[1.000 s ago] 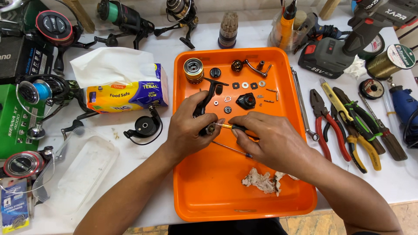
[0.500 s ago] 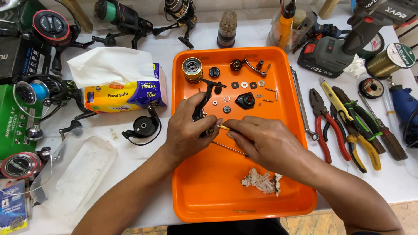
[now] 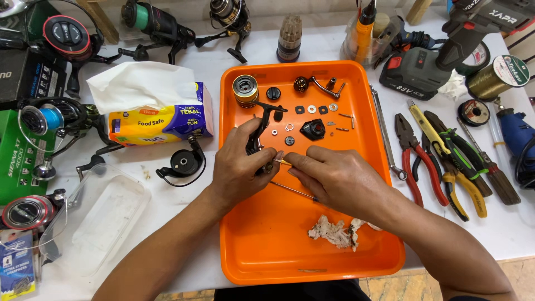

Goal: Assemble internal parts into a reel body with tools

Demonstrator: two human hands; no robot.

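Observation:
Over the orange tray [image 3: 267,245], my left hand [image 3: 241,167] grips a black fishing reel body [image 3: 257,134], its upper part sticking out above my fingers. My right hand [image 3: 334,178] meets it from the right, pinching a small brass part [image 3: 283,161] against the reel body. A thin metal rod [image 3: 292,190] lies on the tray under my hands. Small washers, screws and black reel parts [image 3: 312,129] are spread across the tray's far end, with a gold spool [image 3: 245,90] at its far left corner.
A soiled rag [image 3: 334,231] lies in the tray's near part. Pliers and cutters [image 3: 440,161] lie to the right, with a cordless drill [image 3: 446,50] behind. A tissue pack [image 3: 159,114], a black rotor [image 3: 183,163], a clear lid [image 3: 95,223] and several reels [image 3: 50,120] fill the left.
My hands have stayed together on the reel body, with only slight finger shifts. The view has drifted a little.

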